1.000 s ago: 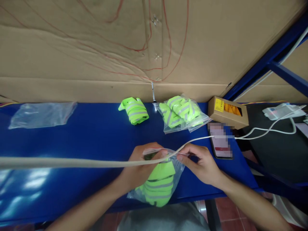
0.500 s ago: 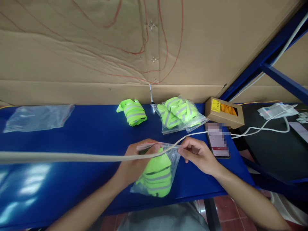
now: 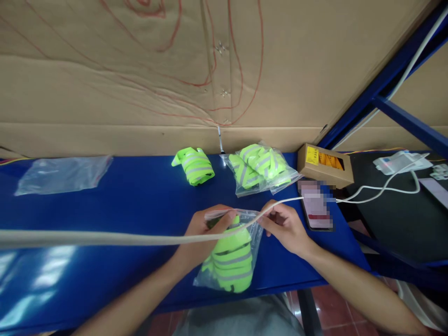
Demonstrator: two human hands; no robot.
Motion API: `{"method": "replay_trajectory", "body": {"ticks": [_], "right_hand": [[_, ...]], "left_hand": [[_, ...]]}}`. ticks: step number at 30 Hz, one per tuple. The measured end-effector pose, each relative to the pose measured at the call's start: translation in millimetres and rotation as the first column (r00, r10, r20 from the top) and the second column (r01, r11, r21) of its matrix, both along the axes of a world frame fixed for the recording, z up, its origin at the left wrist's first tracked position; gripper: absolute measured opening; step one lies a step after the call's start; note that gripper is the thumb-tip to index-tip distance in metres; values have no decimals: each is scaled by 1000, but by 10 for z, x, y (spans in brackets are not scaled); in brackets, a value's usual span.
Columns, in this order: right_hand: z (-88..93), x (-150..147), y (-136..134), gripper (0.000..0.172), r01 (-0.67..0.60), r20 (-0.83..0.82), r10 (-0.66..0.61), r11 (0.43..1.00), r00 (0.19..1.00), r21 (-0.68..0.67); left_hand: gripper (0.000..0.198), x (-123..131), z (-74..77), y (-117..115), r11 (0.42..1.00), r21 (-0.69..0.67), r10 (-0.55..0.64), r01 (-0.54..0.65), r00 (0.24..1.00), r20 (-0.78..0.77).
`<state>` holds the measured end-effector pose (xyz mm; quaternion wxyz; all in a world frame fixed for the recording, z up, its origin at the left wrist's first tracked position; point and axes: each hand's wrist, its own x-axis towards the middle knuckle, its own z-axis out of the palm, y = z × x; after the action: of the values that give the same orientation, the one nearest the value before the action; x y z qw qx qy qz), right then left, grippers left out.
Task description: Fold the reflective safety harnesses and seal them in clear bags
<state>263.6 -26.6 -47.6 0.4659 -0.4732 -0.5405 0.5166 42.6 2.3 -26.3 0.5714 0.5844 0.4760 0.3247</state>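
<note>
A clear zip bag (image 3: 257, 240) hangs between my two hands near the table's front edge. Inside it lies a rolled neon-yellow reflective strap (image 3: 233, 261) with grey stripes. My left hand (image 3: 206, 226) pinches the bag's top edge on the left, its thumb lying over the plastic. At the top right corner of the bag, the thumb and fingers of my right hand (image 3: 283, 224) are closed on the edge. A white cable (image 3: 140, 239) runs across the view in front of my left hand and the bag.
At the back of the blue table (image 3: 140, 196) lie an empty plastic bag (image 3: 65, 175), a loose rolled strap (image 3: 194, 166) and bagged straps (image 3: 261, 165). A cardboard box (image 3: 324, 165) stands behind a phone (image 3: 317, 210). A blue metal frame (image 3: 364, 105) rises at right.
Both hands keep hold of the bag's top edge. The bag has shifted slightly right and down in view, and the camera view has tilted a little.
</note>
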Motion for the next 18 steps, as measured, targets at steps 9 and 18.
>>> {"method": "replay_trajectory", "body": {"ticks": [9,18], "right_hand": [[-19,-29,-8,29,-60,89,58,998,994,17],[-29,-21,12,30,-129,93,134,990,987,-56]], "left_hand": [[40,59,-77,-65,996,-70,-60,59,998,-9],[41,105,-157,-71,991,-106,-81,83,996,20]]}}
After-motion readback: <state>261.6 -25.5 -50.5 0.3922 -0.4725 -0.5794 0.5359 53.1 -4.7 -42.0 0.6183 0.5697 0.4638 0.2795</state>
